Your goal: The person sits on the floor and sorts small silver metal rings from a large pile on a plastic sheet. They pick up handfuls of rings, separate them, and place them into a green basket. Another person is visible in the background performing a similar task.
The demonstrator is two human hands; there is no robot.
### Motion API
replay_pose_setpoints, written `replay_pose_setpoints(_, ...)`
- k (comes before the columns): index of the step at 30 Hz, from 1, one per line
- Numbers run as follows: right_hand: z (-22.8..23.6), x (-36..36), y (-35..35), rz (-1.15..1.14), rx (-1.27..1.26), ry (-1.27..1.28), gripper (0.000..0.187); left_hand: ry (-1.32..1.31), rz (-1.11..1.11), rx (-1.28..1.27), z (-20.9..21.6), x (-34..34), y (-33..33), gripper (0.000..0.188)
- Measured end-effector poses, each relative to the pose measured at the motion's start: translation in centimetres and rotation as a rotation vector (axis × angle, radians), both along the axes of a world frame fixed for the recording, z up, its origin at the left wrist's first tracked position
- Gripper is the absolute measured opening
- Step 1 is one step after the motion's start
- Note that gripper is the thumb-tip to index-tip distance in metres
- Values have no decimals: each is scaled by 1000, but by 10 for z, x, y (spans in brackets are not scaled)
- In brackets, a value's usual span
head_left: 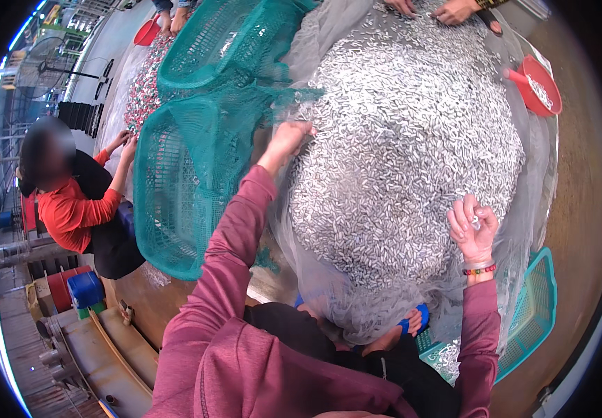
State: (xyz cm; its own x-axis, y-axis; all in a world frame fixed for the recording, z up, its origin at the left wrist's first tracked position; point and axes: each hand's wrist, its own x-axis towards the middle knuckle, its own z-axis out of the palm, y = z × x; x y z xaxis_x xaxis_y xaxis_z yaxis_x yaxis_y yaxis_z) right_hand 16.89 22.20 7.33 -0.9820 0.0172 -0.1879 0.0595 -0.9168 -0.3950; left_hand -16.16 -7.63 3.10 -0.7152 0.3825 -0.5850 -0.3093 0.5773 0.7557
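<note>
A broad heap of small silvery-white pieces [398, 160] lies spread on a sheer whitish net [356, 306] before me. My left hand [289, 143] is closed at the heap's left edge, beside teal netting; what its fingers pinch, if anything, is too small to make out. Over the heap's right side, my right hand [473, 226] is turned palm up with curled fingers. A small white piece [476, 223] shows inside those fingers. Left of my left hand, a teal basket [175, 188] is draped with teal netting.
A second teal basket [210, 49] stands farther off. A red scoop [537, 87] holds white pieces at the far right; another teal basket [530, 313] sits near right. At left, a person in orange [78, 209] reaches toward red-and-white pieces [149, 90]. Other people's hands [450, 10] touch the heap's far edge.
</note>
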Motion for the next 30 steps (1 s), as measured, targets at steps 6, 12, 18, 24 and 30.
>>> replay_pose_setpoints(6,-6,-8,2,-6,-9,-141,31,730,-131,-375,-52,23,10,36)
replay_pose_setpoints(12,-14,-7,-5,-65,81,-394,24,862,-398,-153,-49,35,34,21)
replay_pose_setpoints(18,-8,-6,-15,-46,97,-412,22,1071,-724,-64,35,117,71,18)
replay_pose_setpoints(24,-4,-14,-33,34,-91,-452,42,1253,-823,107,150,135,83,16)
replay_pose_setpoints(30,14,-14,-51,-100,-105,-405,46,1159,-937,464,204,161,90,21)
